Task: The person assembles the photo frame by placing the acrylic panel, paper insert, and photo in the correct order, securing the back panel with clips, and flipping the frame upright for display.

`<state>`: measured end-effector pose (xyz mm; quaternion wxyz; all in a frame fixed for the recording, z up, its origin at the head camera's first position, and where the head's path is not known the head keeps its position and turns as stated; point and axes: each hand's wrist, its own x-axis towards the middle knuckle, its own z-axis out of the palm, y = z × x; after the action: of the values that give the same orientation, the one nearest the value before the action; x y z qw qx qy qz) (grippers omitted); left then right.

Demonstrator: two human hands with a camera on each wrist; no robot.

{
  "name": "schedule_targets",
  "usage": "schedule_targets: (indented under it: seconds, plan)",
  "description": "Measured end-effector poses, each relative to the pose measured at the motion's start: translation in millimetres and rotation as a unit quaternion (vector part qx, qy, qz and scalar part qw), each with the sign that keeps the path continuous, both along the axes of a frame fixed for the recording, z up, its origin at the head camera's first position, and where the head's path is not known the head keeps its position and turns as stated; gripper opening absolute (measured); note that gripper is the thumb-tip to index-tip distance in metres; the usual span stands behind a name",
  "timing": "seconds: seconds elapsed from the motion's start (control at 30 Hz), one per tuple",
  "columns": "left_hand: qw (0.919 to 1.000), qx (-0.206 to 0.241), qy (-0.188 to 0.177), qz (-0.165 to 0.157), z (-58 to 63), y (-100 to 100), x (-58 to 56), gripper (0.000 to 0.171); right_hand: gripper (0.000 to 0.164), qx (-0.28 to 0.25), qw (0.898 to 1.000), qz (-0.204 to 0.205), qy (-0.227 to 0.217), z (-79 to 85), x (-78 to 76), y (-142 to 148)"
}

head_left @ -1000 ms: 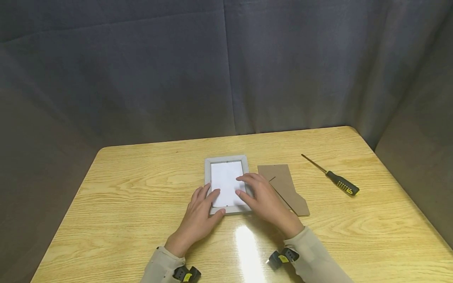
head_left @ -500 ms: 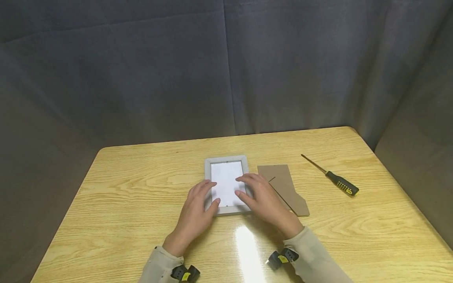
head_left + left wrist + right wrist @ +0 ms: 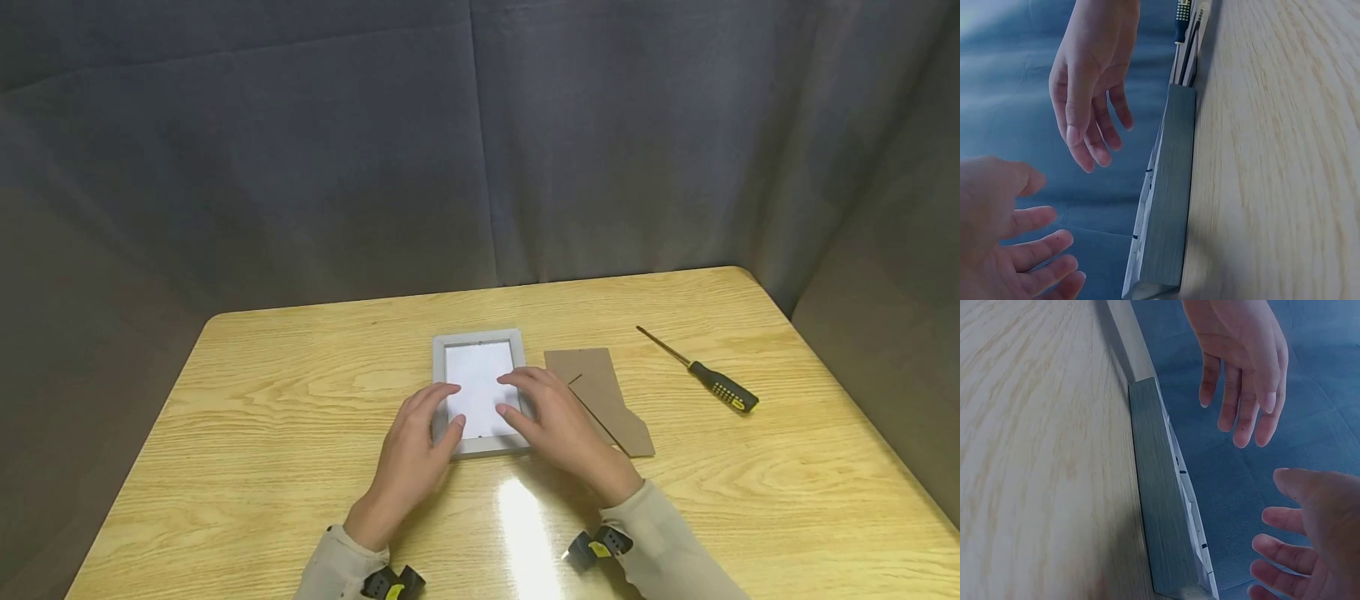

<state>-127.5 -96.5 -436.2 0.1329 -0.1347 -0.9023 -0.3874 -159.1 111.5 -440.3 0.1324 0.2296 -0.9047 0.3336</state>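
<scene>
A grey picture frame [image 3: 440,358] lies flat on the table, a white sheet [image 3: 480,371] filling its opening. Small dark tabs stick up along its inner edge in both wrist views. Over the frame's left side hovers my left hand [image 3: 411,446], fingers loosely bent and holding nothing. My right hand [image 3: 561,423] hovers likewise over the right side, thumb and fingers spread apart. From the left wrist view, a gap separates both hands from the frame's side [image 3: 1169,187]. The hands partly cover the frame's long sides in the head view.
Right of the frame lies a brown backing board [image 3: 600,387] with a dark slanting line across it. Farther right is a screwdriver [image 3: 723,387] with a black and yellow handle. A grey curtain [image 3: 337,167] hangs behind the wooden table [image 3: 262,400].
My left hand has lifted off the frame's lower left part and its fingers have shifted slightly. The right hand, frame, board and screwdriver stay where they were.
</scene>
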Motion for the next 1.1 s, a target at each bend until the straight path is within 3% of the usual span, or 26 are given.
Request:
schedule_targets:
  seconds: [0.63,1.1]
  plan:
    - [0.9992,-0.034,-0.001,-0.018,1.0,7,5.9,0.038,0.04,-0.018,0.999,-0.034,-0.035,10.3,-4.3,17]
    - [0.9973,-0.056,0.001,-0.047,-3.0,15,10.4,0.039,0.045,0.014,0.997,-0.052,-0.046,12.7,-12.8,40]
